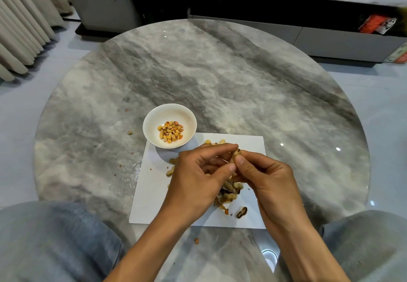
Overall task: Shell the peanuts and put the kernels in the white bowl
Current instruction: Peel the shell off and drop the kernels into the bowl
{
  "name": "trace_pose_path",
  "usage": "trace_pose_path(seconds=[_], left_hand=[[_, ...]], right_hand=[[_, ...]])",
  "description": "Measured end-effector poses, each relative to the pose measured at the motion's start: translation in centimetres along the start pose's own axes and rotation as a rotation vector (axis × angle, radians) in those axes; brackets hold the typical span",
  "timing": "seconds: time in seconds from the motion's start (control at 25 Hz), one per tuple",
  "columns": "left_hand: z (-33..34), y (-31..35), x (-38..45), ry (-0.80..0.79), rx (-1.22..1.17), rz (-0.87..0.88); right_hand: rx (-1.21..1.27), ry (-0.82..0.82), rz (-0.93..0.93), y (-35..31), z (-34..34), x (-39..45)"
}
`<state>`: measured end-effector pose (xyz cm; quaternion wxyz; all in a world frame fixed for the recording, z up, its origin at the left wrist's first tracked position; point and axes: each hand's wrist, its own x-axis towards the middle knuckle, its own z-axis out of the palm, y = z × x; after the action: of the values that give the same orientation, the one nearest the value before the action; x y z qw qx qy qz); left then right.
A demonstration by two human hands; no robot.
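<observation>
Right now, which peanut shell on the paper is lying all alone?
The dark, split-open shell near the front edge of the white paper, just left of the right hand's wrist. The other shells sit heaped together under the hands.

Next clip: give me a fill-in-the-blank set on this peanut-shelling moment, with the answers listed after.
1. The kernels lie in a ____ bowl.
2. The left hand and right hand together pinch one ____.
3. The shells lie on a white ____.
4. The bowl stands to the ____ of the hands.

Answers: white; peanut; sheet; left
</observation>
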<state>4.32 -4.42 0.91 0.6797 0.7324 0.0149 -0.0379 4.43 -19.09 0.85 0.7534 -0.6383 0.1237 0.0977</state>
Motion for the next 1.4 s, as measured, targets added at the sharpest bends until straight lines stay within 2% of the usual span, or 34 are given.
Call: trace_pose_path(seconds=[0.2,0.32,0.56,0.76,0.84,0.92,1.04,1.12,1.2,1.28,1.4], left_hand=[[-0.8,0.1,0.2,-0.034,0.123,0.056],[-0.8,0.6,0.2,-0.016,-0.041,-0.011],[-0.7,0.6,0.4,0.0,-0.273,-0.137],[-0.3,0.5,0.3,0.008,-0.288,-0.194],[0.1,0.2,0.4,0.052,-0.359,-0.274],[0.5,0.2,0.5,0.086,-0.56,-0.399],[0.8,0.2,0.7,0.101,-0.849,-0.505],[1.0,0.0,0.8,0.105,-0.929,-0.525],[1.1,-0.1,0.8,0.115,-0.951,-0.543],[1.1,-0.3,0.8,0.12,-0.958,-0.562],[1.0,-0.3,0.7,0.114,-0.903,-0.585]], right_hand=[[-0.394,-0.087,-0.195,-1.0,-0.7,0.1],[-0.322,-0.058,-0.197,-1.1,-0.7,0.2],[0.026,-0.01,-0.029,-0.7,-0.1,0.0],[0.075,0.007,0.022,-0.4,0.1,0.0],[0.023,0.033,-0.003,-0.1,0.3,0.0],[-0.129,0.093,-0.128,0.3,0.7,0.0],[-0.579,0.162,-0.582,1.4,1.1,-0.3],[-0.889,0.195,-0.88,2.3,1.1,-0.2],[-0.992,0.211,-0.976,2.7,1.0,0.0],[-0.881,0.21,-0.866,2.5,1.0,-0.1],[-0.541,0.157,-0.503,1.7,1.0,-0.2]])
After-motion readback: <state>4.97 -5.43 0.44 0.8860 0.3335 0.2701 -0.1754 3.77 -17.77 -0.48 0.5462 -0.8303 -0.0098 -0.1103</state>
